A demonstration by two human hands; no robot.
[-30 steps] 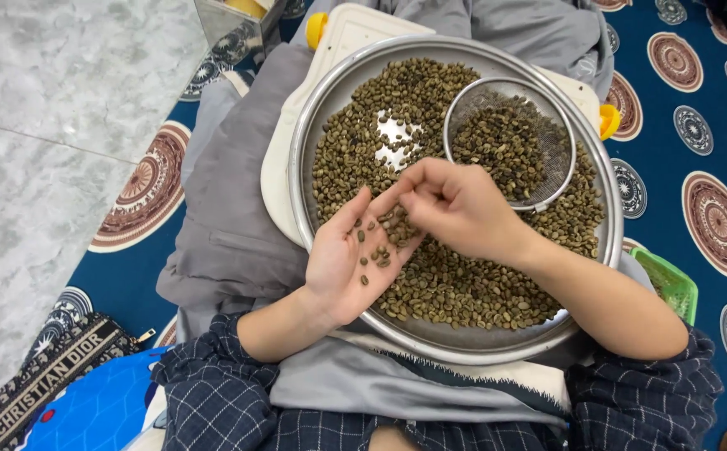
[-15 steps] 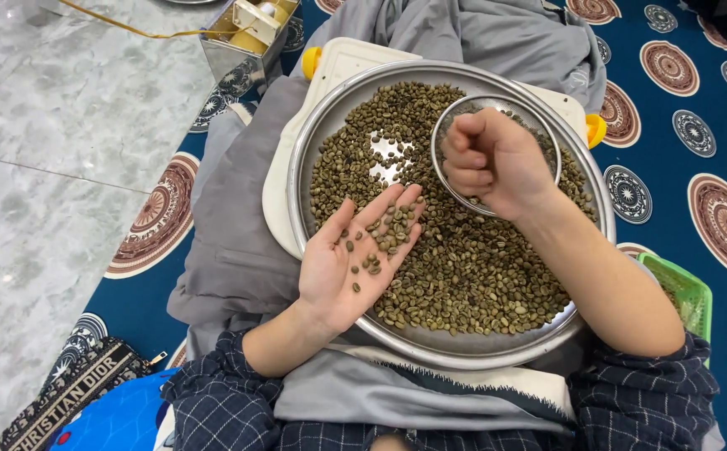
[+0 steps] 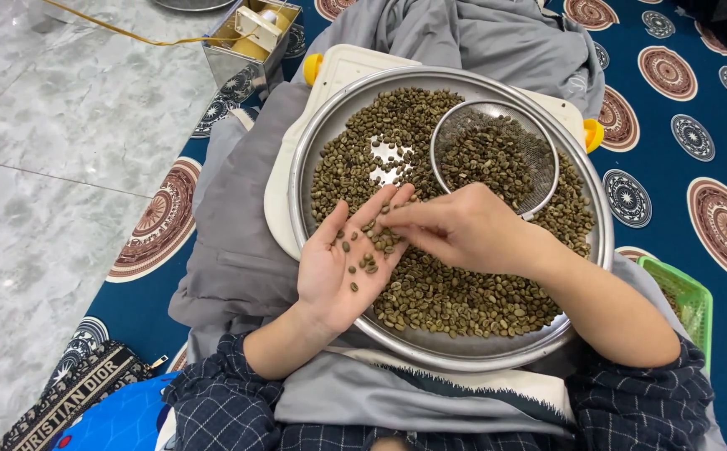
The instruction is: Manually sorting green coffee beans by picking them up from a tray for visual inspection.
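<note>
While left hand lay palm up over near-left edge of round metal tray, fingers apart and flat, loose green coffee beans rested on palm. Right hand hovered just beside, fingers pinched together on bean at left fingertips. Bean heap covered tray floor beyond hands. Small wire sieve with more beans sat toward far-right edge. White board lay under tray on grey cloth.

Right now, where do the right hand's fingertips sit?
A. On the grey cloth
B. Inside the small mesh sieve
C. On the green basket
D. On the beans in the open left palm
D: the right hand pinches at beans lying on the upturned left hand, above the steel tray.
</note>
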